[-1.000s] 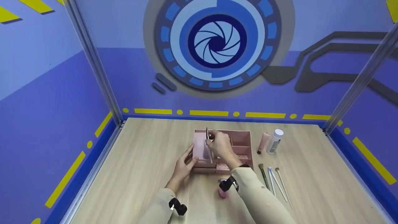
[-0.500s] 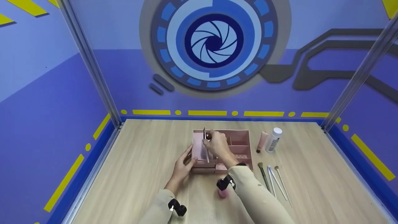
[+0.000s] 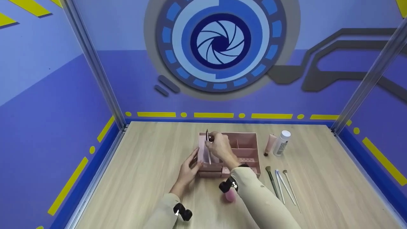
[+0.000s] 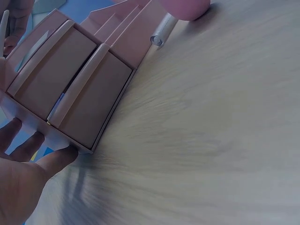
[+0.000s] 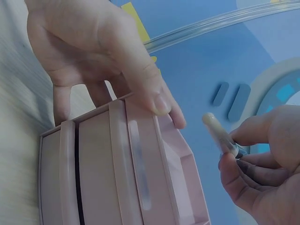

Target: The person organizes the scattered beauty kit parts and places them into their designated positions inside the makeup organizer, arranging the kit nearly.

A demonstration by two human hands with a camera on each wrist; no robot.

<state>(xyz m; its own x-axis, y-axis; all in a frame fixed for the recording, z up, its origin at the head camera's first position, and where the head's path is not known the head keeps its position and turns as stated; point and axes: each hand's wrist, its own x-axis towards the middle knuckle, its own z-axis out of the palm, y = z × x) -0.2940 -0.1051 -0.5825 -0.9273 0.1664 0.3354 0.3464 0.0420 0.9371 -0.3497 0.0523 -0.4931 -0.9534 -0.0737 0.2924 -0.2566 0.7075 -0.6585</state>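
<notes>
Pink organizer (image 3: 258, 159), smooth-faced and box-shaped, stands on the wood-grained tabletop (image 3: 152, 152). Two flat-fronted drawers (image 4: 96, 101) with raised lips, stacked, on its left part; open compartments to the right, full count not possible, right arm covers some. Right hand (image 3: 221, 147): fingers pinched narrow on one slender stick (image 3: 209, 154), held steeply tilted above the organizer's left top tray. Stick shows a dark upper end in the head view and a pale rounded end in the right wrist view; middle hidden by the fingers. Whether its lower end touches the tray: cannot tell. Left hand (image 3: 187, 171): fingers spread wide, tips against the organizer's left side wall. Near the organizer's front: one pink rounded object (image 3: 230, 195), partly behind the right wrist's camera, and one silvery cylinder (image 4: 164, 30), far end cut off by the pink object. Right of organizer: one pink tube (image 3: 270, 144), one white-capped bottle (image 3: 282, 144), one thick dark-handled brush (image 3: 272, 183), two pale slim sticks (image 3: 279, 186), crossing near their tops, one thin brown-tipped brush (image 3: 291, 190)
</notes>
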